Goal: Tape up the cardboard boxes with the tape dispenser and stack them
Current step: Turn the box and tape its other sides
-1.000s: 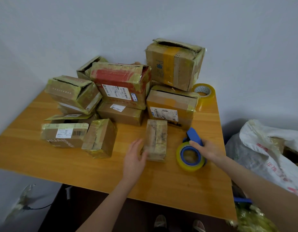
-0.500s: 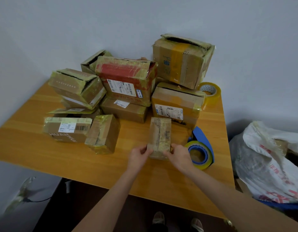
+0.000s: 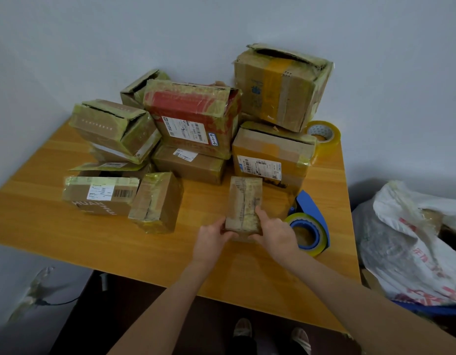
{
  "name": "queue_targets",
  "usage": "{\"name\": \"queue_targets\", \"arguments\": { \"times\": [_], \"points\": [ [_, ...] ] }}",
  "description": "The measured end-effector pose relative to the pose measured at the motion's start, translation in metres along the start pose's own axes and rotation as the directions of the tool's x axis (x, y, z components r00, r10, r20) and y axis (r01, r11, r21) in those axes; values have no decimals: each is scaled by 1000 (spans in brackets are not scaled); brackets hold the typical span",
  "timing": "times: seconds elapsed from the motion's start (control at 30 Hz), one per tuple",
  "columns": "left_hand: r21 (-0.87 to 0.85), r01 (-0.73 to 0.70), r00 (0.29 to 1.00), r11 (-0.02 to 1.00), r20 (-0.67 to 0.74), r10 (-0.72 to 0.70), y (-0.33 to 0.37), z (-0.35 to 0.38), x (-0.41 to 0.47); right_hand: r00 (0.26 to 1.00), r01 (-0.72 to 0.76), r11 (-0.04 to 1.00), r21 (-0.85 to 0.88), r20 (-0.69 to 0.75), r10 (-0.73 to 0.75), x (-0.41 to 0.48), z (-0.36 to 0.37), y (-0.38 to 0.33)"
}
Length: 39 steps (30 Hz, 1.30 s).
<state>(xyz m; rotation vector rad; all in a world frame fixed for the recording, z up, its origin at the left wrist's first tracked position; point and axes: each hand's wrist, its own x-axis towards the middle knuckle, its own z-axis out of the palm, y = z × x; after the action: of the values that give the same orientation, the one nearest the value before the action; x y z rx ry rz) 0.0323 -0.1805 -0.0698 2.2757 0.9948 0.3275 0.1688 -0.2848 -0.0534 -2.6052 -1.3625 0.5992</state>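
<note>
A small narrow cardboard box (image 3: 245, 201) lies on the wooden table (image 3: 55, 226), its near end between my two hands. My left hand (image 3: 212, 238) grips its near left corner. My right hand (image 3: 274, 233) grips the near right side, thumb on top. The blue tape dispenser (image 3: 309, 226) with a yellowish roll lies on the table just right of my right hand, untouched. Several taped boxes are piled behind, among them a red-topped box (image 3: 191, 116), a large box (image 3: 280, 85) at the back right stacked on another box (image 3: 270, 155).
A spare tape roll (image 3: 324, 133) sits at the table's back right corner by the wall. Two small boxes (image 3: 99, 193) (image 3: 156, 201) lie at the front left. A white sack (image 3: 411, 242) stands on the floor to the right. My feet show under the table's near edge.
My right hand let go of the tape dispenser and moved left onto the small box. Both hands now grip the box's near end.
</note>
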Motion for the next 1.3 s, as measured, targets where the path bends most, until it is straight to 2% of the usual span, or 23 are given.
{"name": "queue_targets", "arguments": {
  "times": [0.1, 0.2, 0.4, 0.57, 0.63, 0.73, 0.8, 0.93, 1.07, 1.1, 1.13, 1.2, 1.27, 1.3],
  "points": [
    [66, 19, 1000, 998, 11, -20, 2, 1, 4, 1000, -27, 999, 27, -4, 27, 2, 3, -1],
    [53, 44, 998, 998, 38, -46, 0, 1, 6, 999, -21, 999, 47, 26, 20, 4, 1, -1],
    [64, 49, 992, 997, 109, -56, -2, 9, 9, 999, 30, 999, 18, -23, -30, 3, -4, 1],
    [131, 81, 985, 988, 143, -99, -11, 13, 14, 999, 35, 996, 76, 31, -37, 6, -2, 2],
    [86, 94, 977, 992, 181, -109, -13, 10, 14, 998, 24, 994, 109, 49, -29, 5, -4, 6],
    [-127, 134, 959, 983, 266, -96, -10, 6, 11, 1000, -16, 987, 158, 23, 12, 6, -10, 8],
    [-199, 173, 958, 965, 260, -118, -5, 8, 9, 998, -64, 973, 222, 7, 65, 9, -12, 5],
    [-81, 141, 963, 987, 241, -118, 3, 8, 10, 985, -167, 926, 339, 16, 172, 11, -9, 0],
    [89, 64, 919, 994, 382, -93, 5, -15, 18, 974, -211, 896, 392, 162, 158, 22, -11, 9],
    [133, 36, 930, 990, 358, -82, 5, -25, 19, 966, -231, 878, 419, 207, 154, 24, -13, 10],
    [167, 14, 962, 986, 267, -59, 3, -37, 20, 956, -258, 849, 461, 248, 156, 26, -15, 10],
    [183, 26, 997, 983, -73, -13, -4, -67, 21, 943, -299, 783, 545, 293, 157, 28, -18, 4],
    [172, 119, 931, 978, -362, -50, -20, -98, 22, 940, -315, 737, 598, 304, 155, 30, -19, -8],
    [161, 195, 896, 968, -430, -109, -33, -112, 22, 940, -315, 732, 604, 303, 155, 31, -18, -15]
  ]
}}
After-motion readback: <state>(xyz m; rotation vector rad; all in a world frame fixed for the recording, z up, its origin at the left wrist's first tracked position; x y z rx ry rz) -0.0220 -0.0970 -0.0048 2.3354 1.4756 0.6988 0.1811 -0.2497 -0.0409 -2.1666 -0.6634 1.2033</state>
